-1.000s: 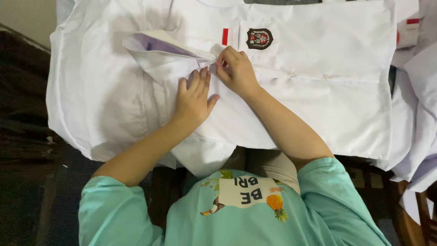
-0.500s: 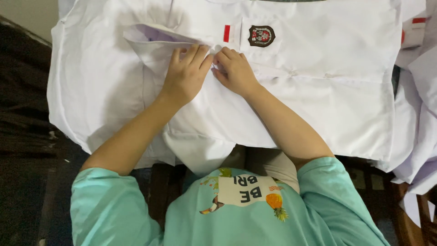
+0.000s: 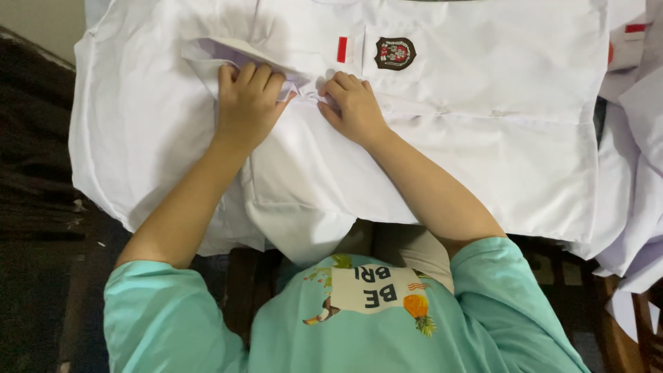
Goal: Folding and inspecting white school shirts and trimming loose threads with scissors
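A white shirt [image 3: 483,138] lies spread flat in front of me, with a dark crest badge [image 3: 395,53] and a small red and white patch [image 3: 343,50] on its chest. My left hand [image 3: 247,103] presses flat on a folded flap of the shirt [image 3: 207,52], fingers together, palm down. My right hand [image 3: 353,105] rests beside it near the middle placket, fingertips pinching the cloth where the flap ends. The two hands are almost touching. The shirt's lower edge hangs over the near side of the surface.
More white garments [image 3: 639,173] are piled at the right edge, one with a red stripe [image 3: 635,28]. A dark wooden slatted surface [image 3: 41,193] shows at the left and under the shirt. My teal sleeves and printed top [image 3: 373,311] fill the bottom.
My left hand has slid up and left along the shirt onto the folded flap. My right hand has stayed at the placket. The view has shifted slightly.
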